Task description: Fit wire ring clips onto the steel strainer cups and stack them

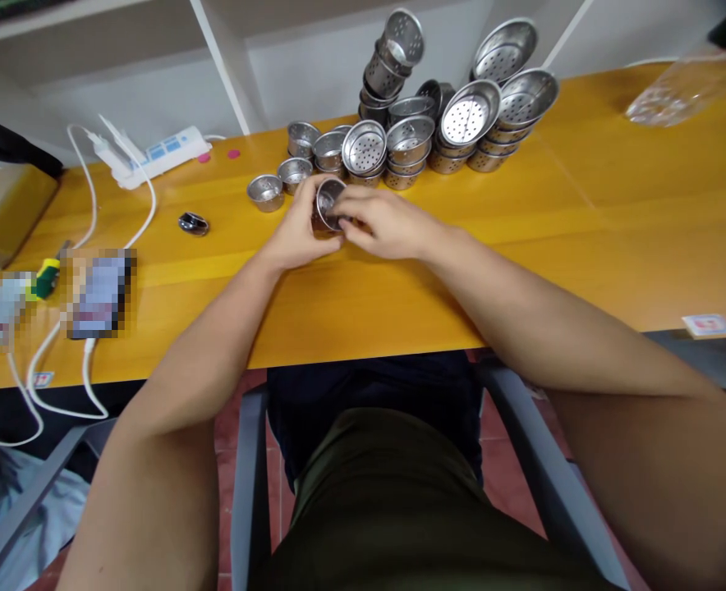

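My left hand point(305, 226) is wrapped round a small metal cup point(328, 199), which is tilted with its mouth toward me. At the right side of that cup is my right hand point(375, 217), its fingers bent over the rim and reaching into the opening; whether they pinch something inside is hidden. Just beyond my hands stand several perforated metal cups, among them a stacked one with a holed base point(364, 148). Two small shallow cups sit near my left hand, one point(266, 193) further left and the other point(295, 172) beside it.
A tall leaning cup stack point(393, 57) and wider perforated bowls point(470, 113) stand at the back. Leftward lie a power strip point(169, 154), a small black object point(194, 223), a phone point(101, 295) with white cables, and a yellow-green screwdriver handle point(47, 279). A clear plastic bottle point(664, 94) lies far right.
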`<state>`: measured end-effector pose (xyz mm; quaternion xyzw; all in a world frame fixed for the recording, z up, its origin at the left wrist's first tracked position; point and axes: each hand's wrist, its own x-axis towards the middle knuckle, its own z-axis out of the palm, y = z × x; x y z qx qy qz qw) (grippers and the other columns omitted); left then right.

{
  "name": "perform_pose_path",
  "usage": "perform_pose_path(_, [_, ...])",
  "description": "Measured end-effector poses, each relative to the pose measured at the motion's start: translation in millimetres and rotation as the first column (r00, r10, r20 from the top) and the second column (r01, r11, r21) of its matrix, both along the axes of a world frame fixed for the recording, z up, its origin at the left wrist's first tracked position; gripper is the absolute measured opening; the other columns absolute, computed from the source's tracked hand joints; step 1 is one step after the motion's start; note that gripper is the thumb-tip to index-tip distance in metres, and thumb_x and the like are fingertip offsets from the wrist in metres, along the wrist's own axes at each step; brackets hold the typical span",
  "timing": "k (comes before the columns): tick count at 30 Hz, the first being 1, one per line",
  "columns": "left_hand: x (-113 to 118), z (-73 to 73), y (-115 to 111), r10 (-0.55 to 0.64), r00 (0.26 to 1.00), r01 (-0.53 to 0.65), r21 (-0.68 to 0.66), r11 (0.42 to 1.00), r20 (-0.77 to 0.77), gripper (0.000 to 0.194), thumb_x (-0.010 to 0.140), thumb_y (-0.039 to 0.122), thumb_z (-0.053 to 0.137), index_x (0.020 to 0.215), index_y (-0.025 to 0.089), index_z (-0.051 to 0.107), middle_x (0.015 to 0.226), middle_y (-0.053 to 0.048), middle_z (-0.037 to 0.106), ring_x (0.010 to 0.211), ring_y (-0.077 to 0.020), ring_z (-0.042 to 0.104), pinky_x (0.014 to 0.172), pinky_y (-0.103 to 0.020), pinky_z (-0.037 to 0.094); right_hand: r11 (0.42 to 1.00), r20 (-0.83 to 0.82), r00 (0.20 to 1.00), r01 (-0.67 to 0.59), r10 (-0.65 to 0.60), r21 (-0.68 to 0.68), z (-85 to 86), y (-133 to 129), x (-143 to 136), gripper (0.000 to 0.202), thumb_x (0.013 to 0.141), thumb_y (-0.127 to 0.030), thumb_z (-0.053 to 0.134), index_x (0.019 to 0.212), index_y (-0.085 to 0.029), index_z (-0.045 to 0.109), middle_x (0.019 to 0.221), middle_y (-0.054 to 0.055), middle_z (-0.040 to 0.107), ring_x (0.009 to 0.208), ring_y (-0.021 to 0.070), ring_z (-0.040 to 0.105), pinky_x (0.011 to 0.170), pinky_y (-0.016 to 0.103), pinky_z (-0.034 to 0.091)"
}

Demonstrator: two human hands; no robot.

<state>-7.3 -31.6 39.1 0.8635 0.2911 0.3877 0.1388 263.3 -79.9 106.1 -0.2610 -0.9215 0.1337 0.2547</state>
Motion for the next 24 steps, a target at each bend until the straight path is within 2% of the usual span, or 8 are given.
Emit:
perform_pose_path(3, [1.7,-6.1,2.9,-0.041,0.999,0.041,-0.001,0.999,0.004,0.088,0.103,0.07,0.104,0.165,0.032,0.056,0.161,-0.015,0.073,0.156,-0.0476,0.077,0.14,-0.072,0.064,1.0,0.051,0.999,0.003,-0.003,0.001,-11.2,0.2,-2.3,0.032,0.122,-0.019,0.057,0.143,-0.02,0.081,0.158,0.021,0.078,0.139,0.0425,0.08,0.124,0.062,0.067])
perform_pose_path(7, [-0.8,-6.2,7.6,-0.058,0.998,0.059,-0.027,0.998,0.024,0.087,0.101,0.07,0.107,0.162,0.033,0.057,0.159,-0.013,0.074,0.152,-0.0467,0.079,0.137,-0.071,0.065,0.995,-0.021,0.995,0.101,-0.101,0.027,-17.7,-5.6,-9.2,0.034,0.122,-0.022,0.059,0.153,-0.021,0.074,0.167,0.022,0.072,0.139,0.0431,0.078,0.124,0.062,0.066])
perform_pose_path(9, [-2.9,-7.3,6.7,-0.072,0.997,0.073,-0.045,0.996,0.03,0.092,0.099,0.071,0.108,0.164,0.033,0.055,0.159,-0.013,0.074,0.15,-0.046,0.08,0.136,-0.07,0.066,0.996,-0.024,0.995,0.094,-0.093,0.012,-19.5,-6.4,-12.1,0.029,0.124,-0.023,0.058,0.148,-0.021,0.074,0.159,0.022,0.076,0.137,0.0433,0.077,0.123,0.063,0.066])
perform_pose_path(12, [-6.5,-10.2,4.5,-0.101,0.994,0.102,-0.046,0.994,0.033,0.099,0.099,0.073,0.107,0.169,0.032,0.051,0.163,-0.015,0.071,0.153,-0.0459,0.079,0.136,-0.07,0.066,0.999,-0.023,0.999,0.033,-0.034,-0.035,-20.5,-5.3,-12.3,0.017,0.124,-0.026,0.058,0.127,-0.023,0.074,0.14,0.019,0.082,0.128,0.0404,0.077,0.119,0.061,0.067])
perform_pose_path(14, [-8.1,-10.1,3.4,-0.099,0.994,0.1,-0.036,0.994,0.05,0.099,0.1,0.074,0.105,0.171,0.033,0.05,0.166,-0.016,0.069,0.156,-0.0463,0.077,0.137,-0.07,0.065,0.998,-0.083,0.997,-0.001,-0.004,-0.061,-19.5,-4.7,-10.3,0.015,0.125,-0.034,0.063,0.115,-0.026,0.071,0.132,0.017,0.081,0.121,0.0379,0.076,0.116,0.059,0.066])
perform_pose_path(17, [-7.4,-4.1,0.5,-0.073,0.997,0.074,-0.023,0.997,0.038,0.095,0.097,0.075,0.107,0.166,0.033,0.056,0.163,-0.015,0.071,0.156,-0.0484,0.075,0.141,-0.074,0.061,0.993,-0.215,0.976,0.02,-0.044,-0.113,-16.5,-4.6,-7.3,0.036,0.127,-0.057,0.07,0.106,-0.028,0.066,0.12,0.013,0.079,0.11,0.0357,0.074,0.112,0.058,0.067])
perform_pose_path(21, [-0.4,4.1,-7.6,-0.053,0.998,0.051,-0.05,0.997,-0.033,0.086,0.099,0.073,0.104,0.162,0.031,0.063,0.158,-0.014,0.077,0.153,-0.0489,0.077,0.142,-0.074,0.061,0.975,-0.346,0.928,0.069,-0.141,-0.213,-12.9,-6.4,-8.5,0.052,0.125,-0.079,0.068,0.11,-0.029,0.07,0.102,0.008,0.075,0.097,0.0327,0.069,0.106,0.056,0.067])
perform_pose_path(24, [4.5,2.5,-10.6,-0.054,0.998,0.052,-0.06,0.997,-0.036,0.081,0.104,0.071,0.097,0.164,0.031,0.06,0.16,-0.015,0.076,0.153,-0.0471,0.077,0.141,-0.071,0.063,0.961,-0.347,0.924,0.068,-0.162,-0.268,-10.3,-9.5,-11.5,0.06,0.12,-0.088,0.067,0.106,-0.03,0.072,0.096,0.006,0.072,0.093,0.0312,0.066,0.101,0.054,0.067])
